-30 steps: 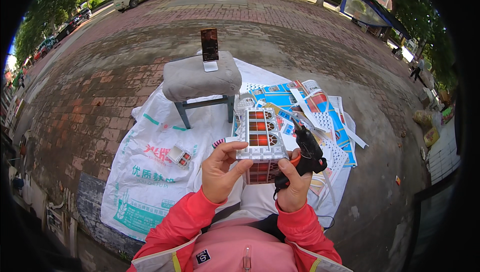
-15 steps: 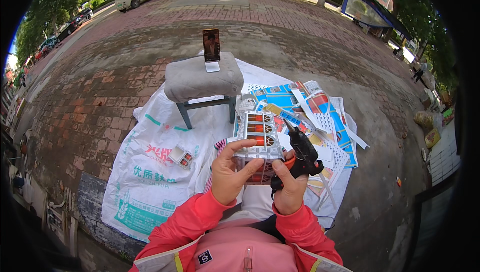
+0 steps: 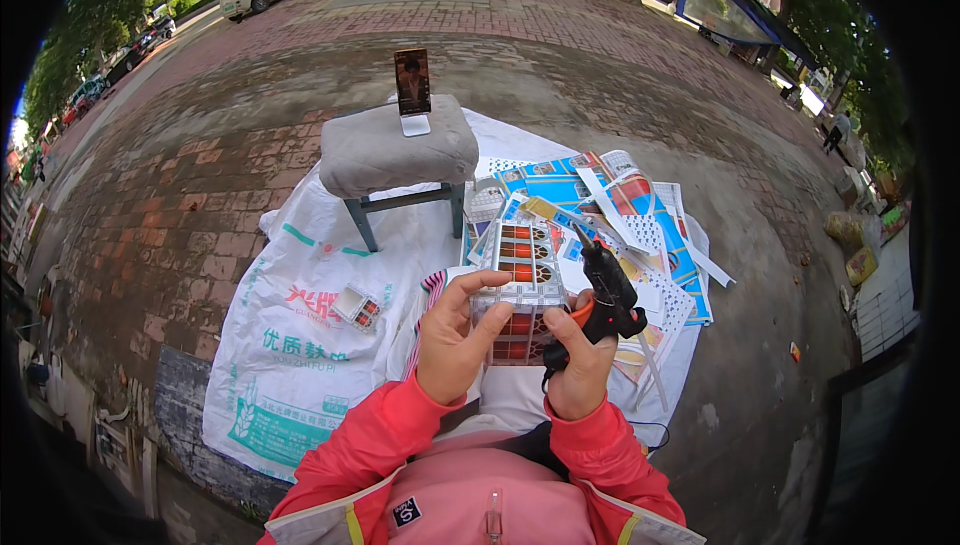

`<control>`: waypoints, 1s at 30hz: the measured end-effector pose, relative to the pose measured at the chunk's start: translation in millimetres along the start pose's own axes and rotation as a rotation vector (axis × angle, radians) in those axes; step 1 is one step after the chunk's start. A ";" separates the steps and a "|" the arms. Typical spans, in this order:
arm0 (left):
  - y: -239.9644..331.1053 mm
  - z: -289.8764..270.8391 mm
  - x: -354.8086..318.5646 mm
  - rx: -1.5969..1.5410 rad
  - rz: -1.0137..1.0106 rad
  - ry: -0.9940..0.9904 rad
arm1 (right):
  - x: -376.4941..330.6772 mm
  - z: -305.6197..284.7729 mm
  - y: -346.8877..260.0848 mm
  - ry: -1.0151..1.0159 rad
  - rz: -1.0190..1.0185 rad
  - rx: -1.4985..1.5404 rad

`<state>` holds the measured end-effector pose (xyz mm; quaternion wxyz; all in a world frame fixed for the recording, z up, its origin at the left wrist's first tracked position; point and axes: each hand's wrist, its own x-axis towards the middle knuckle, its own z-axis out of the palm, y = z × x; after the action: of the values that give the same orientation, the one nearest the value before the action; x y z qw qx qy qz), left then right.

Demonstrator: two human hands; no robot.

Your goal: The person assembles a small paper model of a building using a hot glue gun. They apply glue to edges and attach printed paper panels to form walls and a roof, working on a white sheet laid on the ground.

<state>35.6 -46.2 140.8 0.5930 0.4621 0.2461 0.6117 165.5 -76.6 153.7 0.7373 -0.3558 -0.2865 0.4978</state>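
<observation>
In front of my chest is a folded card model building (image 3: 520, 293), white and grey with rows of red arched windows. My left hand (image 3: 452, 345) grips its left side, thumb on the near face and index finger over the upper edge. A black hot glue gun (image 3: 610, 290) sits in my right hand (image 3: 580, 370), orange trigger by the fingers and nozzle pointing up and away. My right thumb also presses the model's right edge. The fingers behind the model are hidden. A small card piece with red windows (image 3: 358, 308) lies on the white woven sack (image 3: 320, 370) to the left.
Printed card sheets and cut strips (image 3: 550, 190) are heaped beyond the glue gun. A cushioned stool (image 3: 400, 155) stands ahead, with a phone (image 3: 412, 83) propped on it. The gun's cable (image 3: 655, 435) loops at the right. Brick paving (image 3: 200, 185) surrounds the sack.
The model has tipped so that more of its near face with red windows shows. My right thumb has shifted left onto its edge. The whole view has moved slightly.
</observation>
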 end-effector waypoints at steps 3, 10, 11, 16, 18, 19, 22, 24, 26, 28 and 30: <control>-1.8 -6.0 0.2 0.021 -0.022 -0.025 | 2.1 -2.4 0.6 0.033 0.023 -0.037; -8.2 -28.2 6.5 0.178 0.090 0.138 | 8.0 -11.5 1.5 0.090 -0.039 -0.082; -8.3 -35.2 10.8 0.202 0.144 0.191 | 9.3 -12.2 1.6 0.100 -0.047 -0.074; -6.0 -97.8 26.4 0.442 0.326 0.424 | 14.4 -15.1 -0.5 0.103 -0.075 -0.096; -6.2 -129.4 24.7 0.466 0.360 0.505 | 16.1 -15.2 -1.4 0.108 -0.072 -0.108; -4.7 -145.9 22.7 0.504 0.314 0.559 | 16.6 -15.0 -2.0 0.093 -0.073 -0.107; 7.0 -192.1 10.2 0.711 0.179 0.621 | 17.2 -13.7 -3.8 0.077 -0.074 -0.121; 14.9 -207.5 2.7 0.959 -0.127 0.678 | 17.0 -11.5 -3.8 0.061 -0.076 -0.119; 10.5 -197.7 -1.7 1.480 0.150 0.534 | 17.0 -8.0 -1.8 0.059 -0.047 -0.080; 0.1 -166.0 -1.6 1.470 0.242 0.320 | 17.4 -4.3 0.7 0.051 -0.032 -0.065; -7.4 -124.3 1.5 0.900 0.100 -0.028 | 15.6 -0.1 4.1 0.056 -0.021 -0.078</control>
<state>-67.1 -12.7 78.8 0.3058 0.6935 0.4570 0.4655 168.7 -60.9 151.4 0.7359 -0.3949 -0.2886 0.4682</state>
